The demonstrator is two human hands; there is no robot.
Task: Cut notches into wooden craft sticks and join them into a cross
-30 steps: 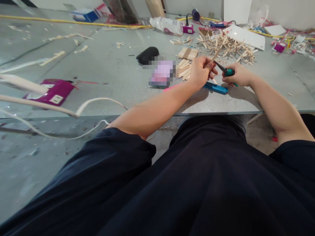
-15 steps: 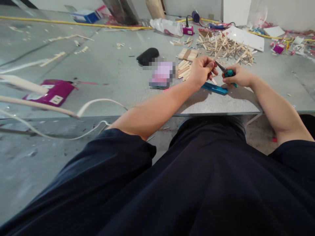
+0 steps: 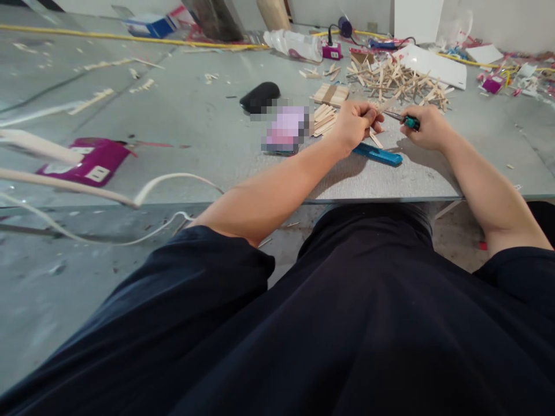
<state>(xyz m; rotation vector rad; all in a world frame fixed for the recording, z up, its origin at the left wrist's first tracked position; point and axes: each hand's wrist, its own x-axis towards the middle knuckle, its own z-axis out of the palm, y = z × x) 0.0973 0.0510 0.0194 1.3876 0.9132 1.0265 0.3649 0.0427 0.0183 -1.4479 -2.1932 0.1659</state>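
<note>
My left hand point(image 3: 359, 120) is closed, pinching a wooden craft stick point(image 3: 387, 104) that points up and to the right from the fingertips. Wrapped around the teal handle of a pair of needle-nose pliers point(image 3: 409, 121) is my right hand point(image 3: 427, 127). The pliers' metal jaws point left, to the stick beside my left fingers; whether they grip it I cannot tell. A blue utility knife point(image 3: 378, 154) lies on the table just below my hands. Left of my left hand are loose craft sticks point(image 3: 324, 119) and a banded bundle of sticks point(image 3: 330, 94).
A heap of craft sticks point(image 3: 396, 78) spreads behind my hands, with a white board point(image 3: 437, 68) at its back. To the left lie a phone point(image 3: 286, 128) and a black case point(image 3: 261, 97). A clear plastic bottle point(image 3: 295, 44) and a purple power strip point(image 3: 91, 163) are further off.
The pliers have turned from slanting down-right to nearly level, and my right hand has shifted slightly right and up. My left hand keeps its pinch on the craft stick.
</note>
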